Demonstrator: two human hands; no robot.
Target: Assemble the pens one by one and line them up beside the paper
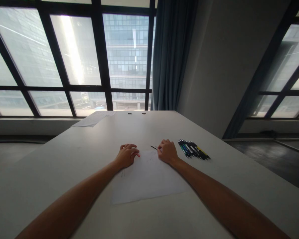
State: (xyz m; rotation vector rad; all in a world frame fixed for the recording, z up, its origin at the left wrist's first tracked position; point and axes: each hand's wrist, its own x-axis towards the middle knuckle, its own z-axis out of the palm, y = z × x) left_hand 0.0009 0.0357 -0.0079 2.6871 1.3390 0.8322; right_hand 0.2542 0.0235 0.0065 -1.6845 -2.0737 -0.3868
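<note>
A sheet of white paper (149,186) with faint marks lies on the table in front of me. My left hand (126,156) rests over its upper left edge, fingers bent. A small red piece (138,155) pokes out by the thumb; its kind is too small to make out. At the paper's upper right edge, my right hand (167,151) is closed around a thin dark pen (153,147), whose tip points left. To the right of that hand lies a row of pens (193,150), mostly black, with blue, green and yellow among them.
The long white table (149,129) runs away toward the windows. More paper sheets (89,120) lie at its far left edge, and two dark round discs (144,113) sit at the far end. A blue curtain (171,56) hangs beyond, beside a grey wall (214,66).
</note>
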